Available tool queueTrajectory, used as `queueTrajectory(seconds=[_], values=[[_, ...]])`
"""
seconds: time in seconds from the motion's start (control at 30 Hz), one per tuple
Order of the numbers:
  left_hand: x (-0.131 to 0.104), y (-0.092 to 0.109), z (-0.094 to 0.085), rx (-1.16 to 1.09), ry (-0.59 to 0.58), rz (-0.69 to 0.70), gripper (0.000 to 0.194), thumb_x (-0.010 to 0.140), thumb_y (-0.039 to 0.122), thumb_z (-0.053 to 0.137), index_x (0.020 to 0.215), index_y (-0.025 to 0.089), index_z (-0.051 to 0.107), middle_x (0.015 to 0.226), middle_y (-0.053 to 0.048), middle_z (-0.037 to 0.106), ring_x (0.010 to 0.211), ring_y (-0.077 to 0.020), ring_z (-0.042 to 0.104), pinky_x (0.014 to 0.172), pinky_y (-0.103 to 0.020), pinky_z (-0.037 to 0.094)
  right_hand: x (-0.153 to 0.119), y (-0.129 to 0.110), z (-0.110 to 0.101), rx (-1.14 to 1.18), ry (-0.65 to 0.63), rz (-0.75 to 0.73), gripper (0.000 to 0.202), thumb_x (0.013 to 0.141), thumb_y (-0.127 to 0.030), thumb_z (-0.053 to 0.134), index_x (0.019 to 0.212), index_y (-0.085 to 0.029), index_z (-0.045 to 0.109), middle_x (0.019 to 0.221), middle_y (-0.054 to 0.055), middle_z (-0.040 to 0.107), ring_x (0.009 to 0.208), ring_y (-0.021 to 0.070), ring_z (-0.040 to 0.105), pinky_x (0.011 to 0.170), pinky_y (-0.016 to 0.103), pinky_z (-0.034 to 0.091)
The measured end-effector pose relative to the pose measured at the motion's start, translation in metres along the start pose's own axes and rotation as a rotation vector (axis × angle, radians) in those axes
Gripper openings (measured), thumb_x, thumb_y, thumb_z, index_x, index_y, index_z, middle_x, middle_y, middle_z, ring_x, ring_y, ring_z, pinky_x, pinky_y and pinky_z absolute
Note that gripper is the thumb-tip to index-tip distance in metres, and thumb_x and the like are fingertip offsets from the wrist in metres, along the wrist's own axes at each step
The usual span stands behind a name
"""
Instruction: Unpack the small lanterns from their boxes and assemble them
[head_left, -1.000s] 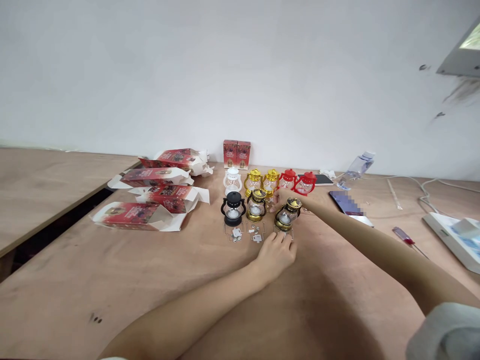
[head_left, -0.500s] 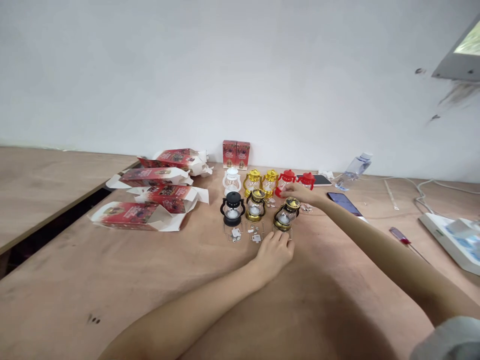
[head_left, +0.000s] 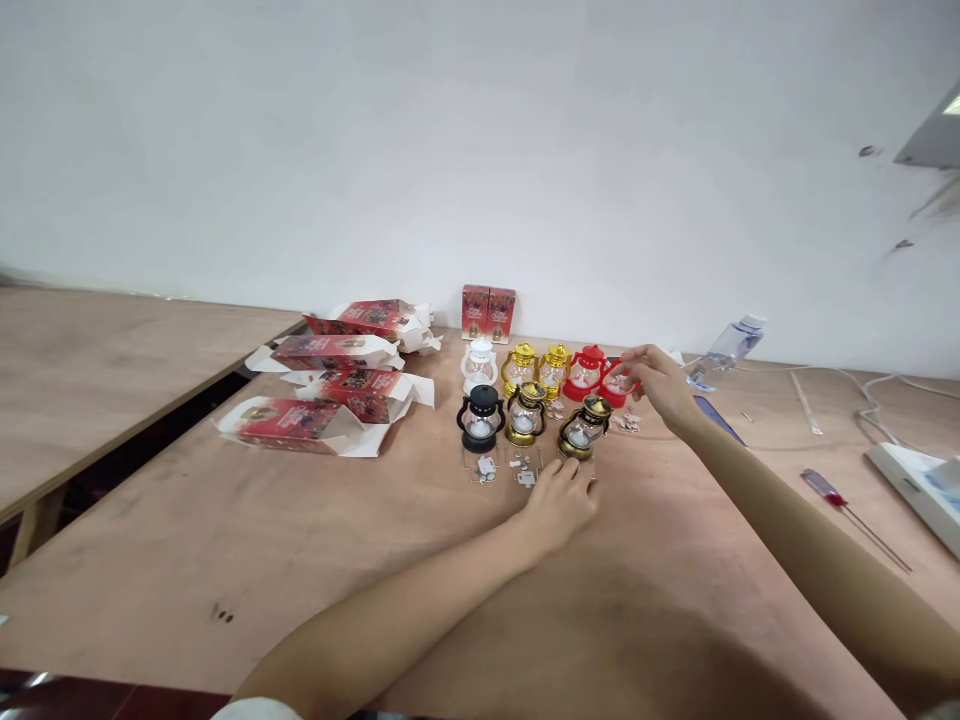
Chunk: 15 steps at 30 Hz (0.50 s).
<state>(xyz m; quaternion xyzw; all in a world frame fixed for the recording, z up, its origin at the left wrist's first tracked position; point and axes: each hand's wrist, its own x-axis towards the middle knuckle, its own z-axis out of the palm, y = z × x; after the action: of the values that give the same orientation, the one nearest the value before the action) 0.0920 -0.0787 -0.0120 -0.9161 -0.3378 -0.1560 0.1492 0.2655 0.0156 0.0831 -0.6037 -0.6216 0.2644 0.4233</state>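
My right hand (head_left: 656, 385) reaches to the rightmost red lantern (head_left: 615, 388), its fingertips closed at the top, which they partly hide. Beside it stands another red lantern (head_left: 585, 375). My left hand (head_left: 562, 500) rests on the table with bent fingers, right in front of a black-and-gold lantern (head_left: 584, 428). Whatever lies under those fingertips is hidden. To the left are a second black-and-gold lantern (head_left: 526, 415) and a black lantern (head_left: 481, 420). Behind them stand a white lantern (head_left: 478, 368) and two gold lanterns (head_left: 520, 372). Small metal pieces (head_left: 486, 468) lie before the front row.
Opened red boxes (head_left: 300, 422) lie at the left, near a gap in the tabletop. Two closed red boxes (head_left: 488, 314) stand against the wall. At the right are a water bottle (head_left: 726, 352), a phone (head_left: 716, 418), a screwdriver (head_left: 825, 488) and a power strip (head_left: 911, 490).
My right hand has moved right, from the left red lantern to the rightmost one. My left hand stays before the black-and-gold lantern. The view has shifted slightly.
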Motion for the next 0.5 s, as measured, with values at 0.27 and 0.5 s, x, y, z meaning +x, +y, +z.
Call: queueTrajectory(seconds=[0.27, 0.5], values=[[-0.008, 0.004, -0.007, -0.084, 0.202, 0.258, 0.024, 0.090, 0.010, 0.037, 0.076, 0.017, 0.056, 0.073, 0.000, 0.058, 0.072, -0.0117, 0.053, 0.061, -0.026, 0.033, -0.036, -0.036, 0.013, -0.693, -0.566, -0.282, 0.068, 0.058, -0.025, 0.071, 0.122, -0.022, 0.047, 0.111, 0.009, 0.060, 0.088, 0.0247, 0.061, 0.069, 0.029, 0.044], [-0.009, 0.005, -0.005, -0.121, 0.236, 0.332, 0.022, 0.089, 0.009, 0.040, 0.075, 0.017, 0.056, 0.073, 0.000, 0.058, 0.069, -0.0108, 0.053, 0.057, -0.026, 0.032, -0.026, -0.033, 0.024, -0.700, -0.484, -0.271, 0.038, 0.064, -0.017, 0.065, 0.101, -0.019, 0.057, 0.095, 0.007, 0.065, 0.087, 0.0245, 0.060, 0.072, 0.031, 0.044]])
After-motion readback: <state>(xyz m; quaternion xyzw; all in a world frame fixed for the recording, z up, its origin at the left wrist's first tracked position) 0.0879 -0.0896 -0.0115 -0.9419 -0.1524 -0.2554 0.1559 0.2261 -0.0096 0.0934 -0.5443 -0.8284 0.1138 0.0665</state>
